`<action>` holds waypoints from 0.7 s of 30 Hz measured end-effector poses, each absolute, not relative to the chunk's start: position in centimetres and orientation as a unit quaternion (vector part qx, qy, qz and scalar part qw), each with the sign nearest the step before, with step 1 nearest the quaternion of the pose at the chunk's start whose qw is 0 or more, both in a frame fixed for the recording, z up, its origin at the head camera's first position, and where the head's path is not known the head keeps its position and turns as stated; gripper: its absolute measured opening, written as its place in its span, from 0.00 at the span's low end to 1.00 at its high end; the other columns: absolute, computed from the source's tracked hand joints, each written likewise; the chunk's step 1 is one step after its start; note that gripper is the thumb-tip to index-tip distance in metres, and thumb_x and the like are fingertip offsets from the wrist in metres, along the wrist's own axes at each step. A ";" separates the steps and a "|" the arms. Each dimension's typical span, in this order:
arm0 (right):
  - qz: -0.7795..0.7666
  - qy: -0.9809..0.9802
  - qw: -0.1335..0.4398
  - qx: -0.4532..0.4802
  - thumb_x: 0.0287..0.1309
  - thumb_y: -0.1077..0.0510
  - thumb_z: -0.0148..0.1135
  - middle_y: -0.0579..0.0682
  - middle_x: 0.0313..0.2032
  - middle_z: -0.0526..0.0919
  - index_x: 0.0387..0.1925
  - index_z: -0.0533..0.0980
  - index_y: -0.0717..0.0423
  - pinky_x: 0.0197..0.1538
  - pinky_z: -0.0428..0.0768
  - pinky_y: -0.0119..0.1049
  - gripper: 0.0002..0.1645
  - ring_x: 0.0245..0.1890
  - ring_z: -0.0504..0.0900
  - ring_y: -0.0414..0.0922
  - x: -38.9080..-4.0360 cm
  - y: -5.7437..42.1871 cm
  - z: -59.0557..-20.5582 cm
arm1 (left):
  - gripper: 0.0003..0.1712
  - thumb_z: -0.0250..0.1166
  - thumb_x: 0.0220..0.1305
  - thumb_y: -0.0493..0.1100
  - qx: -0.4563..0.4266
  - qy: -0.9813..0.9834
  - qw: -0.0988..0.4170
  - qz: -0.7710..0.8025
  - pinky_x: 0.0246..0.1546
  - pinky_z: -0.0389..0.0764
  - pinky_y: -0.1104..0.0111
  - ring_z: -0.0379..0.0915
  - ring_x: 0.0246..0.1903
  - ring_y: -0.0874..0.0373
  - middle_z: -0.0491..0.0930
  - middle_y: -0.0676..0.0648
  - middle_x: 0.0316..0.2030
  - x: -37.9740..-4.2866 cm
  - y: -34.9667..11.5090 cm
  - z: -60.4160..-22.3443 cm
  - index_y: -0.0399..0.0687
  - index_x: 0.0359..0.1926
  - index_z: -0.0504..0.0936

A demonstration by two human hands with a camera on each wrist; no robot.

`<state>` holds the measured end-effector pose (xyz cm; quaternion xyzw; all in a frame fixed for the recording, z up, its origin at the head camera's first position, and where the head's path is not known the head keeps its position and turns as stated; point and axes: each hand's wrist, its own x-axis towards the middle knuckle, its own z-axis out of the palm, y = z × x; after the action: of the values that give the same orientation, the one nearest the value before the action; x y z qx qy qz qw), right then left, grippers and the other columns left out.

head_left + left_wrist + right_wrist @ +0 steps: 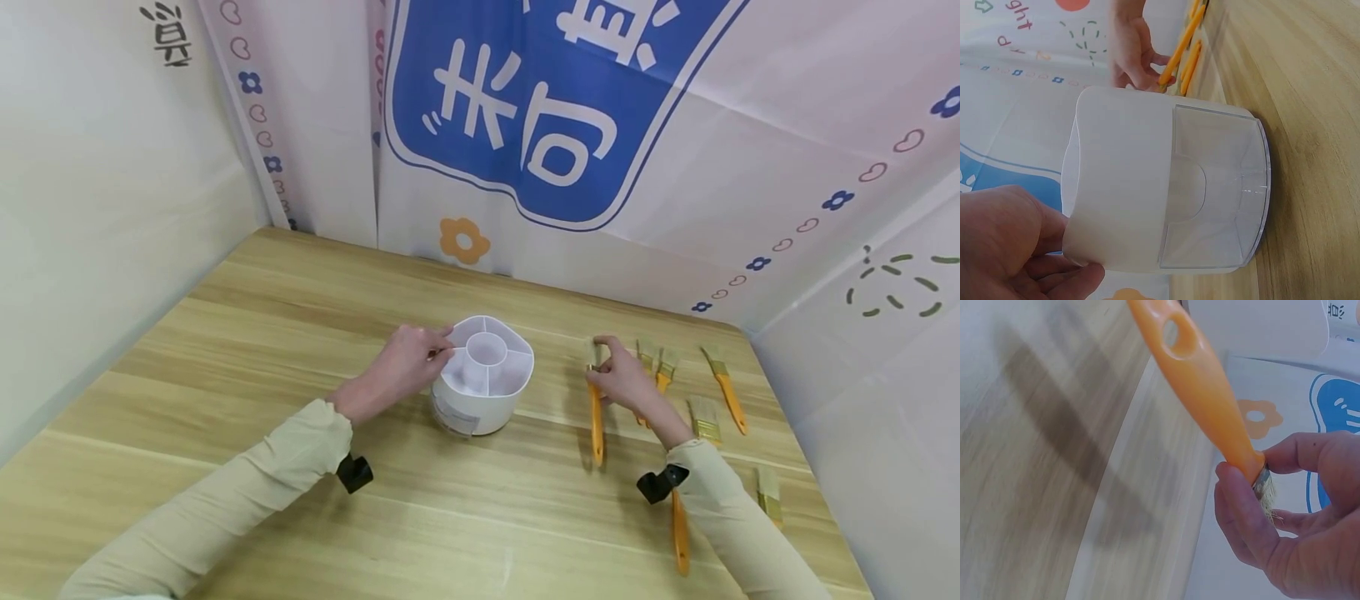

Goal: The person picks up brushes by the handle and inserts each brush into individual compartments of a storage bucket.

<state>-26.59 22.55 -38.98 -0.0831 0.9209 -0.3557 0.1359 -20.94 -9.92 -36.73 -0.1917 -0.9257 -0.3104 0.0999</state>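
A white round organizer [498, 408] with several compartments around a central cup stands on the wooden table. My left hand [408, 362] pinches its rim on the left side; the left wrist view shows the thumb and fingers on the white wall, above a clear plastic drawer [1216, 194]. To the right of the organizer, my right hand [626, 379] pinches a paintbrush [597, 425] near its metal band. The brush's orange handle [1200, 387] is raised off the table, as the right wrist view shows, and its bristles are partly hidden by the fingers.
More paintbrushes lie on the right of the table: one at the far right [727, 387], a wide one [705, 418] beside the right forearm, and another [768, 493] partly under the sleeve. A printed curtain [322, 125] hangs behind the table.
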 end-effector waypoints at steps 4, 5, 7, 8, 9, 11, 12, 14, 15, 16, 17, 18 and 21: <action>-0.360 0.919 0.134 -0.086 0.60 0.61 0.53 0.62 0.37 0.76 0.70 0.49 0.58 0.31 0.85 0.44 0.40 0.25 0.80 0.44 -26.5 22.5 -39.0 | 0.11 0.60 0.61 0.36 -0.189 -0.926 0.098 -0.313 0.13 0.58 0.78 0.63 0.08 0.64 0.78 0.37 0.51 -21.0 -9.9 -36.8 0.33 0.39 0.85; -0.360 0.919 0.132 -0.087 0.60 0.61 0.53 0.62 0.37 0.76 0.70 0.49 0.58 0.31 0.85 0.44 0.40 0.25 0.80 0.44 -26.5 22.4 -39.0 | 0.11 0.60 0.61 0.36 -0.188 -0.926 0.097 -0.314 0.13 0.58 0.78 0.62 0.08 0.64 0.78 0.37 0.51 -21.0 -9.9 -36.9 0.33 0.39 0.85; -0.363 0.919 0.130 -0.087 0.60 0.61 0.53 0.61 0.36 0.76 0.70 0.49 0.58 0.31 0.85 0.44 0.40 0.25 0.79 0.44 -26.4 22.3 -39.0 | 0.11 0.60 0.61 0.36 -0.188 -0.925 0.098 -0.314 0.13 0.58 0.78 0.63 0.08 0.64 0.78 0.37 0.51 -21.0 -9.9 -36.9 0.34 0.39 0.85; -0.364 0.918 0.128 -0.087 0.60 0.61 0.53 0.60 0.36 0.75 0.70 0.49 0.58 0.31 0.85 0.44 0.40 0.25 0.79 0.45 -26.4 22.3 -38.9 | 0.11 0.60 0.61 0.36 -0.188 -0.925 0.098 -0.315 0.13 0.58 0.78 0.64 0.09 0.64 0.78 0.37 0.51 -21.0 -9.9 -36.9 0.34 0.39 0.85; -0.366 0.918 0.126 -0.086 0.60 0.61 0.53 0.60 0.35 0.75 0.70 0.49 0.58 0.31 0.85 0.44 0.40 0.25 0.79 0.45 -26.4 22.3 -38.9 | 0.10 0.60 0.61 0.36 -0.188 -0.925 0.097 -0.315 0.13 0.58 0.78 0.64 0.09 0.63 0.78 0.37 0.51 -21.0 -9.9 -36.9 0.34 0.39 0.85; -0.372 0.916 0.121 -0.086 0.60 0.62 0.53 0.60 0.35 0.75 0.70 0.49 0.58 0.32 0.85 0.45 0.40 0.26 0.79 0.45 -26.3 22.2 -38.8 | 0.10 0.60 0.61 0.35 -0.189 -0.925 0.098 -0.315 0.13 0.58 0.78 0.65 0.09 0.63 0.78 0.37 0.51 -21.0 -9.9 -36.8 0.34 0.39 0.85; -0.375 0.915 0.119 -0.086 0.60 0.62 0.53 0.60 0.36 0.74 0.70 0.49 0.57 0.32 0.85 0.45 0.40 0.26 0.79 0.46 -26.3 22.1 -38.8 | 0.10 0.60 0.61 0.36 -0.189 -0.925 0.098 -0.314 0.13 0.58 0.78 0.65 0.09 0.63 0.78 0.37 0.51 -21.0 -9.9 -36.8 0.34 0.39 0.85; -0.383 0.913 0.114 -0.086 0.59 0.62 0.53 0.61 0.37 0.74 0.70 0.48 0.57 0.33 0.85 0.46 0.40 0.28 0.80 0.47 -26.3 22.0 -38.7 | 0.11 0.60 0.61 0.36 -0.189 -0.926 0.098 -0.312 0.13 0.58 0.78 0.65 0.09 0.63 0.78 0.37 0.51 -21.0 -9.9 -36.8 0.34 0.39 0.85; -0.386 0.912 0.111 -0.086 0.59 0.62 0.53 0.62 0.38 0.74 0.70 0.48 0.56 0.33 0.85 0.46 0.40 0.29 0.80 0.47 -26.2 21.9 -38.7 | 0.11 0.60 0.61 0.36 -0.189 -0.926 0.098 -0.311 0.13 0.58 0.78 0.65 0.09 0.63 0.78 0.37 0.51 -21.0 -9.9 -36.7 0.34 0.39 0.85; -0.389 0.911 0.108 -0.085 0.59 0.62 0.53 0.62 0.38 0.74 0.70 0.48 0.56 0.33 0.85 0.46 0.40 0.29 0.80 0.47 -26.2 21.9 -38.6 | 0.11 0.60 0.61 0.36 -0.189 -0.927 0.097 -0.311 0.13 0.58 0.78 0.65 0.09 0.63 0.78 0.37 0.51 -21.0 -9.9 -36.7 0.34 0.39 0.85; -0.391 0.910 0.105 -0.085 0.59 0.62 0.53 0.62 0.39 0.74 0.70 0.48 0.56 0.34 0.85 0.46 0.41 0.30 0.80 0.47 -26.2 21.8 -38.6 | 0.11 0.60 0.61 0.36 -0.188 -0.927 0.097 -0.310 0.13 0.59 0.78 0.65 0.09 0.63 0.78 0.37 0.51 -20.9 -9.9 -36.7 0.34 0.40 0.85; -0.393 0.910 0.102 -0.084 0.59 0.62 0.53 0.62 0.39 0.73 0.70 0.48 0.56 0.34 0.85 0.46 0.41 0.30 0.80 0.47 -26.2 21.7 -38.6 | 0.11 0.60 0.61 0.36 -0.188 -0.927 0.096 -0.311 0.13 0.59 0.78 0.64 0.09 0.63 0.78 0.37 0.51 -20.9 -9.9 -36.7 0.34 0.40 0.85; -0.399 0.909 0.091 -0.081 0.59 0.62 0.53 0.62 0.40 0.73 0.70 0.48 0.55 0.34 0.85 0.46 0.41 0.30 0.80 0.47 -26.0 21.6 -38.5 | 0.11 0.60 0.61 0.36 -0.188 -0.926 0.098 -0.311 0.13 0.59 0.78 0.65 0.09 0.63 0.78 0.37 0.51 -20.9 -9.9 -36.8 0.34 0.40 0.85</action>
<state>-26.03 21.56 -38.54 -0.0815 0.9089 -0.3988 0.0910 -20.94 -9.90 -36.75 -0.1881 -0.9264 -0.3112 0.0979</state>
